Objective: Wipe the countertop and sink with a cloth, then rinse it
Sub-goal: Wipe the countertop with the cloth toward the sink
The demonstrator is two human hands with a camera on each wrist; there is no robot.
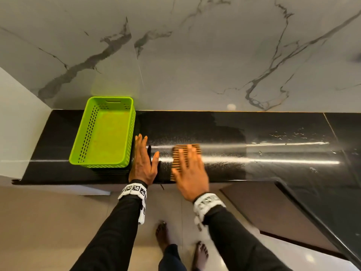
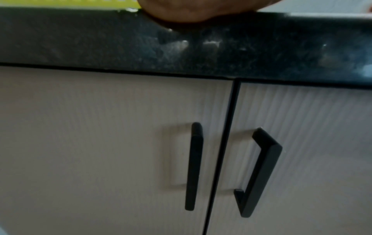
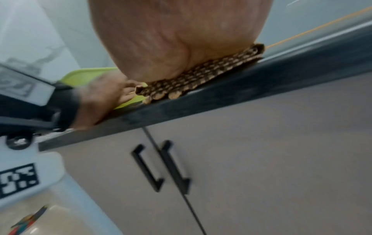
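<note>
A folded orange-and-black striped cloth [image 1: 176, 153] lies flat on the black countertop [image 1: 273, 130]. My right hand [image 1: 190, 169] presses down on it with straight spread fingers; the right wrist view shows the palm [image 3: 171, 39] on the cloth [image 3: 201, 71] near the counter's front edge. My left hand [image 1: 143, 163] rests flat on the counter just left of the cloth, its fingers straight, beside the green basket [image 1: 105, 133]. In the left wrist view only the heel of the left hand [image 2: 191, 9] shows above the counter's front edge [image 2: 181, 44]. No sink is in view.
The green perforated basket stands on the counter's left part, against the left hand. Water drops and streaks [image 1: 293, 133] lie on the counter to the right. A marble wall [image 1: 195, 55] backs the counter. Cabinet doors with black handles [image 2: 194, 167] are below.
</note>
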